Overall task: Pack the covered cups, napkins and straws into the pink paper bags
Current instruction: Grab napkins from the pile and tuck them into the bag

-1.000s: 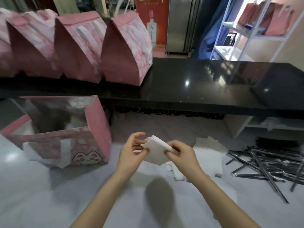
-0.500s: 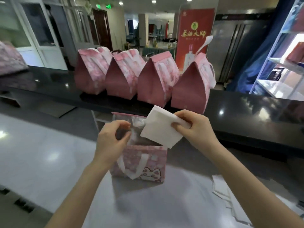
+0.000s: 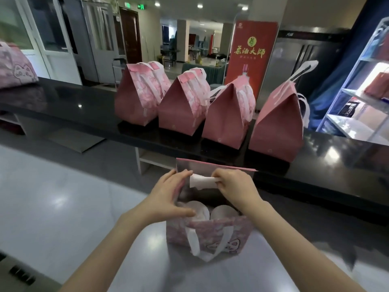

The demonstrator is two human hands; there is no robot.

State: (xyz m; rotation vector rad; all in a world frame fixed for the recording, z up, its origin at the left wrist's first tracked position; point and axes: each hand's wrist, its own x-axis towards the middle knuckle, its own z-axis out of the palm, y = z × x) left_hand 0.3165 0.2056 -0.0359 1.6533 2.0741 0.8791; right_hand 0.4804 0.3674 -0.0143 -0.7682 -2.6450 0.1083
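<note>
An open pink paper bag (image 3: 210,234) with a cat print and white handles stands on the grey table in front of me. Two covered cups (image 3: 223,211) show inside it, side by side. Above the bag's mouth my right hand (image 3: 235,187) pinches a folded white napkin (image 3: 202,181) by its right end. My left hand (image 3: 168,197) is at the bag's left rim, fingertips touching the napkin's left end and thumb lying over the near edge.
Several closed pink bags (image 3: 183,106) stand in a row on the black counter (image 3: 63,106) behind the open bag. Another pink bag (image 3: 14,68) sits far left. A red banner (image 3: 250,53) and a white shelf unit (image 3: 362,98) stand behind the counter.
My view swung up from the napkin pile and straws to the open bag. The napkin has been carried over the bag's mouth and folded narrower, and my left hand has come to its left end.
</note>
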